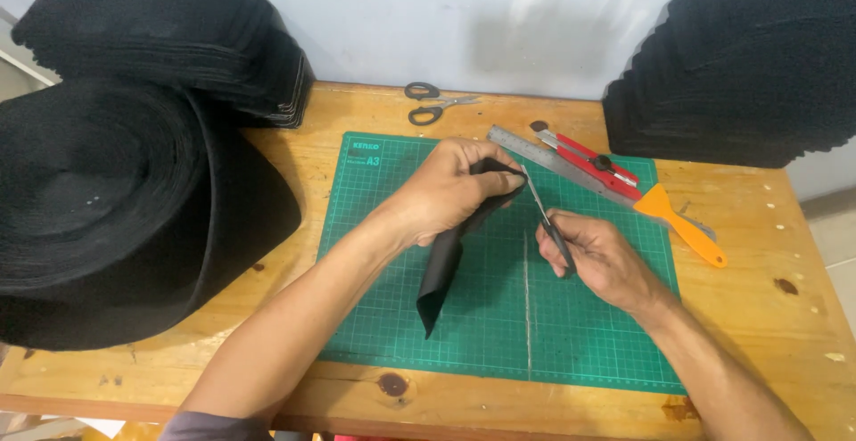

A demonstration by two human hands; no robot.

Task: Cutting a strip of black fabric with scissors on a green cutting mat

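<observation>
1. While the strip (443, 267) hangs from the left hand (450, 191) down to the mat (499, 316), it curls along its length and ends in a loose point, so I judge it light, thin and limp, probably a soft felt or foam sheet.
2. Because it flops, the best hold looks to be close to the cut line, pinched flat between thumb and fingers, which is where the left hand has it: fingers closed round the top end, just above the mat's upper middle.
3. To the right and a little nearer, the right hand (602, 258) is clenched round the handles of small scissors (544, 214), whose blades slant up and left to meet the strip's top edge beside the left fingertips. Whether the blades are open or closed there is too small to tell.
4. Beyond the hands, a steel ruler (553, 163), a red knife (588, 157) and an orange scraper (682, 222) lie at the mat's far right corner.
5. Farther back, larger scissors (432, 107) rest on the table (767, 254).
6. Black rolls (98, 200) and stacked sheets (740, 57) flank the table on the left and at the far right.
</observation>
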